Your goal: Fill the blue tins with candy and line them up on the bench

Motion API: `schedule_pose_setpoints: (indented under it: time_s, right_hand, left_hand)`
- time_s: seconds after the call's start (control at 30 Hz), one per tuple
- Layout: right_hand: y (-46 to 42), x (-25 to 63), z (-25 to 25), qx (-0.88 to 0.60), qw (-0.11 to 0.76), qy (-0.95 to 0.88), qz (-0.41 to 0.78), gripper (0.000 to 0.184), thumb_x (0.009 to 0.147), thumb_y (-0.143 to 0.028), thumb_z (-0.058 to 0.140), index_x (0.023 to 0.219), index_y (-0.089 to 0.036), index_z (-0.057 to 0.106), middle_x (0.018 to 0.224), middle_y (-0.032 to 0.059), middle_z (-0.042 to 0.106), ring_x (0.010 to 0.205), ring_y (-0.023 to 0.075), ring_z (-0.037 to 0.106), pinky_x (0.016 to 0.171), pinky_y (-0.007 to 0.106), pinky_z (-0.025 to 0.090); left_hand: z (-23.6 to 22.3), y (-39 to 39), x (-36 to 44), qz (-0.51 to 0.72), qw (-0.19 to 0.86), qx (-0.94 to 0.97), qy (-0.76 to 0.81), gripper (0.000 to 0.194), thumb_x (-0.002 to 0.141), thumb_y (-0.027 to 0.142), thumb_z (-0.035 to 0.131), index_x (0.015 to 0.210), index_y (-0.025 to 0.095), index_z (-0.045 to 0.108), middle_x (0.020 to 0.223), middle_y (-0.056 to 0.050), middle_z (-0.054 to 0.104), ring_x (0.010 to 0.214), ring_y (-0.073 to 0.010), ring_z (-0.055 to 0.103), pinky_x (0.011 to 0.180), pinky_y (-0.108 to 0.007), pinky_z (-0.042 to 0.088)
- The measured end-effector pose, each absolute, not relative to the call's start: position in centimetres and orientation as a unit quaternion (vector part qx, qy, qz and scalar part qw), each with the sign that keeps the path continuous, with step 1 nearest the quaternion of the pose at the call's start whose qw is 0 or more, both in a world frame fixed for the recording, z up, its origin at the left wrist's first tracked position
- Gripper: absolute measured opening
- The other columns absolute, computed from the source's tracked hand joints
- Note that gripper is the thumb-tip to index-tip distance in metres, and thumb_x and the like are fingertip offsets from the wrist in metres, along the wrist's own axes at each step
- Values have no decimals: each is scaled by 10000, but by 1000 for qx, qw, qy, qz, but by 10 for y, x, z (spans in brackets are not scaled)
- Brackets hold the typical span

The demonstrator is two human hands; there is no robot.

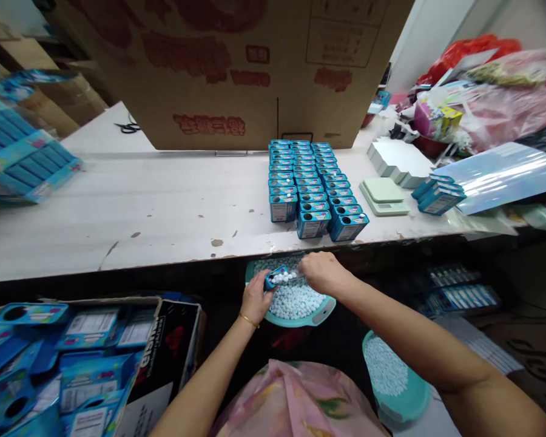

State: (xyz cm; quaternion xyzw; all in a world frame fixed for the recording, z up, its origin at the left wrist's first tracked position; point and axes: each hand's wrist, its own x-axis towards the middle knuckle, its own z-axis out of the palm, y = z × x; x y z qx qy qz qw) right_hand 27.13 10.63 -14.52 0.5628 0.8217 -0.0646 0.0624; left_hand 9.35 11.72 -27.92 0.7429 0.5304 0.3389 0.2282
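My left hand (255,294), with a gold bracelet at the wrist, grips a small blue box (268,283) tilted over a teal basin (324,313). Small white balls (283,277) lie at the box's opening. My right hand (322,271) is closed around what looks like a small clear scoop (296,275), mostly hidden by the fingers, its front end at the box. Many pale balls (293,301) fill the basin beneath both hands.
Rows of blue boxes (313,224) stand on the white table (186,206), beside a pale green scale (384,197). A big carton (255,79) rises behind them. At lower left is a carton of blue boxes (93,376); a second teal basin (403,397) sits at lower right.
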Motion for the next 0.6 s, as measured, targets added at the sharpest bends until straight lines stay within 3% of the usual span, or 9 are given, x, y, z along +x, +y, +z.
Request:
schedule_pose_setpoints:
  time_s: [0.13, 0.23, 0.4, 0.6]
  right_hand:
    - [101, 259, -129, 550, 77, 830, -54, 268, 748, -145, 385, 864, -119, 625, 840, 170, 626, 797, 228, 586, 705, 327, 409]
    - [99, 276, -123, 564, 64, 821, -62, 274, 746, -151, 396, 897, -155, 624, 870, 133, 630, 817, 213, 580, 712, 301, 406]
    - [91, 339, -137, 617, -71, 778, -91, 328, 786, -191, 367, 1021, -261, 586, 987, 29, 621, 889, 168, 550, 752, 249, 389]
    - [76, 375, -178, 626, -198, 731, -185, 313, 794, -239, 358, 971, -238, 617, 908, 28, 642, 821, 157, 567, 722, 246, 414]
  left_hand:
    - [-280, 115, 91, 352, 235, 739, 524, 352, 677, 217, 516, 1027, 203, 487, 1009, -66, 563, 961, -209, 519, 859, -343, 393]
    - [-273, 108, 85, 376, 246, 730, 516, 340, 681, 212, 519, 1020, 200, 491, 1006, -63, 563, 959, -202, 519, 868, -342, 389]
    - [-236, 99, 76, 439, 254, 713, 484, 317, 696, 243, 535, 1006, 195, 489, 1020, -58, 545, 959, -192, 514, 871, -318, 388]
    - [-197, 145, 93, 471, 232, 728, 441, 340, 686, 258, 570, 1003, 182, 473, 945, -41, 549, 873, -159, 530, 807, -285, 412]
